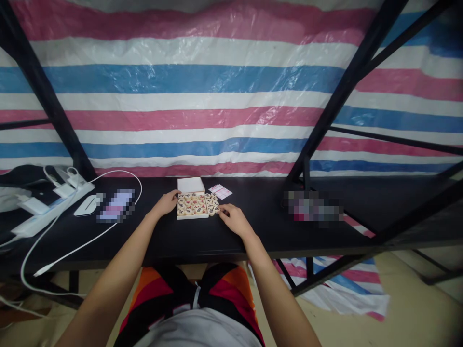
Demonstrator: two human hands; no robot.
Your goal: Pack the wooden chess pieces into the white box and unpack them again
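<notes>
A small white box [193, 216] lies on the black table, filled with round, pale Chinese chess pieces [193, 205] marked in red and black. Its white lid [191, 185] is just behind it. More loose chess pieces [211, 198] cluster against the box's right side. My left hand [169, 202] grips the box's left edge near the back corner, fingers bent. At the right edge of the loose cluster, my right hand [232, 219] has its thumb and fingers closed on a chess piece [216, 210], which the fingertips partly cover.
A pink-and-white card [220, 191] lies behind the loose pieces. To the left are a phone [116, 206], a white mouse-like object [87, 205], cables and a power strip [50, 209]. A blurred item [313, 206] sits right, near the black metal frame [327, 101]. Striped sheeting hangs behind.
</notes>
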